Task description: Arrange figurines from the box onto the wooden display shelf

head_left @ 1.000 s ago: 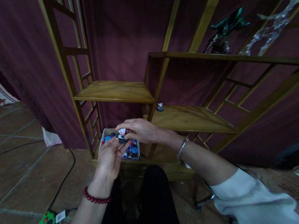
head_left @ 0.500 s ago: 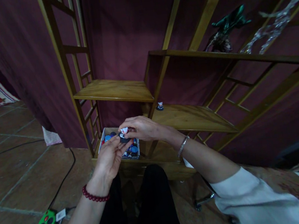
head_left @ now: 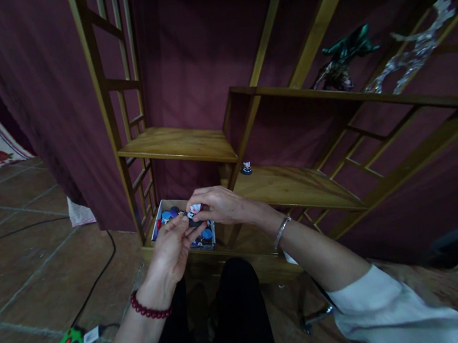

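White-topped figurine (head_left: 195, 208) nudged slightly rightward since a moment ago
Left hand (head_left: 174, 243) and right hand (head_left: 221, 204) both pinch it by the open box (head_left: 177, 203), so handling seems unfinished; another figurine (head_left: 246, 168) stands on the shelf (head_left: 295, 183)

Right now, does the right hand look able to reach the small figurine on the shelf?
Probably yes: the shelf looks open in front of the small figurine, but the right hand would first need to release the held figurine.
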A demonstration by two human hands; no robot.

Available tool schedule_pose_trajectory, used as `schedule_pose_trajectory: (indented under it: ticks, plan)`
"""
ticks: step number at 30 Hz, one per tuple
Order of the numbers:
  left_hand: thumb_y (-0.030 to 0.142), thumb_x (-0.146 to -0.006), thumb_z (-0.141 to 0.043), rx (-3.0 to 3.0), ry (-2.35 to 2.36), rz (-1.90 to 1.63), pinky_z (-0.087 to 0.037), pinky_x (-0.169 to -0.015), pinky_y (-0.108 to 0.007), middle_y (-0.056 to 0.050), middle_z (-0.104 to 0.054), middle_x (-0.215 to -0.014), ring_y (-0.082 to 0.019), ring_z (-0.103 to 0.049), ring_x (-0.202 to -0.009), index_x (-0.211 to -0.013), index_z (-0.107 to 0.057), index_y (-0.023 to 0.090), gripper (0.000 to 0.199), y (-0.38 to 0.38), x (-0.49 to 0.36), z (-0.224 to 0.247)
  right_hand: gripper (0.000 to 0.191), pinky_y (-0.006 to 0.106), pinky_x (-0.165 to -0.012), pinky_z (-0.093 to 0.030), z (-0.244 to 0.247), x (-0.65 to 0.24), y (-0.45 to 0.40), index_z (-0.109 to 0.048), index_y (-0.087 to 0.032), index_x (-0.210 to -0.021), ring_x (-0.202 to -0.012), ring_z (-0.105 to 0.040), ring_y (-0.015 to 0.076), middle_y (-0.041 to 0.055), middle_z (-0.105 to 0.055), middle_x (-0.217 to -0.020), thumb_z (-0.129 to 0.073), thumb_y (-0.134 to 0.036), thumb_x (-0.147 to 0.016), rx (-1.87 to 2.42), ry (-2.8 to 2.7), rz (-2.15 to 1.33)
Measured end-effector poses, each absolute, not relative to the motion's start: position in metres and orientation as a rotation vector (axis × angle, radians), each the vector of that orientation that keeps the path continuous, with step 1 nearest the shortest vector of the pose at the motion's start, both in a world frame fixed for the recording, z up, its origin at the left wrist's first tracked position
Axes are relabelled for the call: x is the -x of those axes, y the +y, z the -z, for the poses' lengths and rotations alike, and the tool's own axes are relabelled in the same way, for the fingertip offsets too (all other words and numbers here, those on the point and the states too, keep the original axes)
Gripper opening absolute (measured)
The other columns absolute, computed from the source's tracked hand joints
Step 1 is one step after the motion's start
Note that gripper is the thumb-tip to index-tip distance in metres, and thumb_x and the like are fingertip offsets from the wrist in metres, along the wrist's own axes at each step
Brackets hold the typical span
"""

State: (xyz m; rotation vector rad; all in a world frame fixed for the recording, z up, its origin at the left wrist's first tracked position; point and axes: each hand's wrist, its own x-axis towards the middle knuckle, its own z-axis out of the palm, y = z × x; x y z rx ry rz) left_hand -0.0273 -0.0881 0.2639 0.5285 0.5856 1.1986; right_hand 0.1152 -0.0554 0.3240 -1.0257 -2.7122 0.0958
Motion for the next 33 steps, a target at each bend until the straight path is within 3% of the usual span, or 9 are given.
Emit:
schedule_pose_trajectory:
  ticks: [19,33]
  plan:
    - [0.015,-0.063,-0.064,-0.612,0.615,-1.286,-0.048,-0.084,-0.041,-0.006,-0.065,-0.08,-0.02,-0.062,-0.083,-0.073,-0.062,0.01,0.011,-0.099,0.02,-0.261,0.017,0.023,-0.065,-0.037,-0.31,-0.117,-0.065,-0.062,-0.017,-0.092,-0.073,-0.052,0.013,0.0029,-0.056,-0.078,-0.056,-0.026,-0.079,1.067,-2.589,-0.075]
    - [0.016,-0.065,-0.063,-0.615,0.693,-1.348,-0.049,-0.083,-0.036,-0.007,-0.066,-0.087,-0.019,-0.062,-0.087,-0.084,-0.063,0.011,0.019,-0.099,0.014,-0.256,0.015,0.024,-0.069,-0.039,-0.302,-0.109,-0.074,-0.06,-0.017,-0.091,-0.077,-0.052,0.0138,0.0029,-0.055,-0.081,-0.057,-0.023,-0.078,1.231,-2.444,-0.08]
